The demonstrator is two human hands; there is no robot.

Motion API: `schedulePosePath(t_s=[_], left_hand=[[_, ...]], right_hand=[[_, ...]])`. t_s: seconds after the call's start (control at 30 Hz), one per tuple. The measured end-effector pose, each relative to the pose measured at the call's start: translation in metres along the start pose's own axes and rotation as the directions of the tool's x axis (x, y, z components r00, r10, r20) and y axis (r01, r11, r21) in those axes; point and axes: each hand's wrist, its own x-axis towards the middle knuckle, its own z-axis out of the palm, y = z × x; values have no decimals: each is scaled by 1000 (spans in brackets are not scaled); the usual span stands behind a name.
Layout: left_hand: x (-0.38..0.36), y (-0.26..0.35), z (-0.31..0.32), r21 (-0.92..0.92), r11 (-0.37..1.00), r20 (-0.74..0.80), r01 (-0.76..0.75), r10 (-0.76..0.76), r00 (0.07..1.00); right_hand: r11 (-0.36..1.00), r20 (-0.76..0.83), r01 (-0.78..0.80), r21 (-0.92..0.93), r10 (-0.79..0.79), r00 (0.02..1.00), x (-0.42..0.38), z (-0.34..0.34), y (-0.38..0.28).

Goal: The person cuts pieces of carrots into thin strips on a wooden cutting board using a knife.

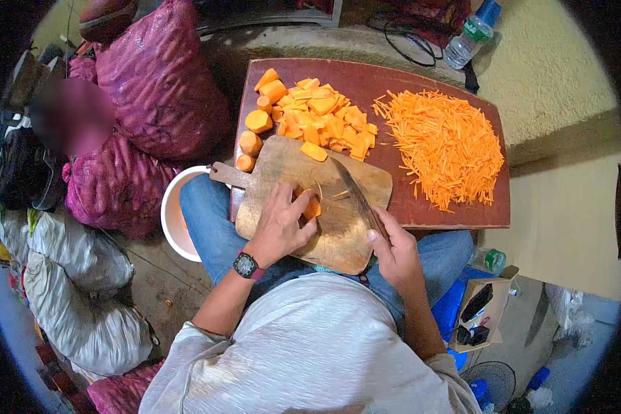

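Observation:
Over the wooden cutting board (pixel 272 162), my left hand (pixel 283 221) has its fingers curled onto a small stack of carrot slices (pixel 312 208), pressing it to the wood. My right hand (pixel 397 254) is wrapped round the handle of a knife (pixel 350 185). The blade points up and left, apart from the slices. A few thin carrot strips (pixel 339 195) lie between blade and stack. One loose carrot slice (pixel 314 151) rests at the board's far edge. Beyond it sits a pile of carrot slices (pixel 324 114), and a heap of carrot strips (pixel 448 148) is on the right.
The board overlaps the near edge of a red-brown table (pixel 421 219). Short carrot chunks (pixel 258 121) line its left side. A white basin (pixel 179 221) stands by my left leg. Purple mesh sacks (pixel 159 83) are at left, a plastic bottle (pixel 468 43) at back right.

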Motion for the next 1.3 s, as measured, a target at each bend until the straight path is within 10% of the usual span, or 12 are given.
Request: schedulePosePath(t_s=[0.4, 0.9, 1.3], left_hand=[[40, -8, 30, 151, 976, -49, -156, 165, 985], [-2, -17, -1, 85, 996, -25, -22, 24, 999], [-3, -21, 1, 47, 998, -31, -41, 42, 999]], right_hand=[[989, -59, 142, -30, -144, 988, -2, 4, 6], [995, 131, -96, -38, 100, 986, 1, 10, -6], [894, -407, -65, -444, -137, 903, 13, -83, 33]])
